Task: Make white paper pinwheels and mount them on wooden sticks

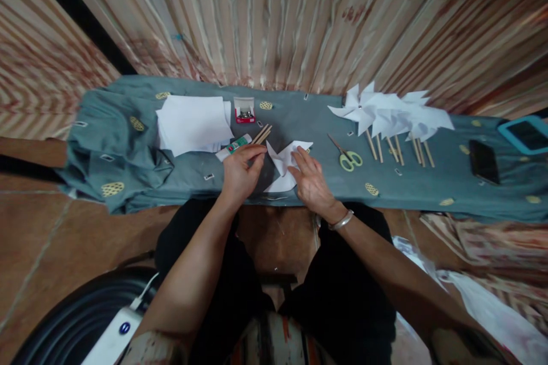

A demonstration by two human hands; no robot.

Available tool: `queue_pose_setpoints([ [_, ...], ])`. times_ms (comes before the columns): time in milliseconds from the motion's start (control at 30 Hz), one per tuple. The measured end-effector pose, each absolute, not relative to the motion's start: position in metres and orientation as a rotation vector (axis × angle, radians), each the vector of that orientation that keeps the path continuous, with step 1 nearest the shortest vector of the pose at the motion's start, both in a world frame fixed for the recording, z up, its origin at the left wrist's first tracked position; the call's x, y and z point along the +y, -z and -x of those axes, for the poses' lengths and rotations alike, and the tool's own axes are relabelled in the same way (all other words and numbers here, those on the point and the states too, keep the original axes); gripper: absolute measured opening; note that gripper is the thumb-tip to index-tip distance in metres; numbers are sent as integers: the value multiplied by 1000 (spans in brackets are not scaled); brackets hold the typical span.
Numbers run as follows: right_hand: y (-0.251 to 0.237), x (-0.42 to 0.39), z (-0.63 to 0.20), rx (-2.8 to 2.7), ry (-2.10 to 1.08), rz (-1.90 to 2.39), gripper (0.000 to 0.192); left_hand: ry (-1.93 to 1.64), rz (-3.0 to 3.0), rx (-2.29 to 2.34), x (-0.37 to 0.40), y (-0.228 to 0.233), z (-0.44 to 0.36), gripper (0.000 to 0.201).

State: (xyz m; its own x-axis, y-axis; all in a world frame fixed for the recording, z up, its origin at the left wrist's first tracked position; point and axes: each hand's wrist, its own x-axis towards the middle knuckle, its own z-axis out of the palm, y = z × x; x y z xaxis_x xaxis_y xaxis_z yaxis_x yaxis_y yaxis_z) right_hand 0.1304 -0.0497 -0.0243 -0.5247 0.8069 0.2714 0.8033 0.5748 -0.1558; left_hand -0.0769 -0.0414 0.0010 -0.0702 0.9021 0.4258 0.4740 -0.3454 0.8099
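In the head view, the left hand rests on the worktop, which is draped in a grey-green cloth. Its fingers are curled lightly, with the fingertips at the left edge of the folded white paper; whether they pinch that edge I cannot tell. The right hand lies flat and loose, its fingers spread over the paper's right side, pressing it down rather than gripping.

The paper sits between the two hands, near the worktop's front edge, with its flaps partly raised. Just behind the left hand are a glue tube and a couple of wooden sticks. A stack of white sheets and a small red box lie farther back. Scissors lie to the right, and beyond them is a row of finished paper pinwheels on sticks.

To fold well, I judge the right hand should pin the centre firmly while the left brings each corner in squarely, so the flaps stay even.
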Motion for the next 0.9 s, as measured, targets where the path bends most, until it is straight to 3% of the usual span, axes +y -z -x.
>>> queue_pose_setpoints([
  [300, 26, -51, -131, -2473, -128, 1392, 37, -1436, -1784, 1428, -44, -1, 76, 19],
  [900, 17, -49, -130, -2374, -54, 1404, 34, -1343, -1877, 1426, -23, -2, 61, 19],
])
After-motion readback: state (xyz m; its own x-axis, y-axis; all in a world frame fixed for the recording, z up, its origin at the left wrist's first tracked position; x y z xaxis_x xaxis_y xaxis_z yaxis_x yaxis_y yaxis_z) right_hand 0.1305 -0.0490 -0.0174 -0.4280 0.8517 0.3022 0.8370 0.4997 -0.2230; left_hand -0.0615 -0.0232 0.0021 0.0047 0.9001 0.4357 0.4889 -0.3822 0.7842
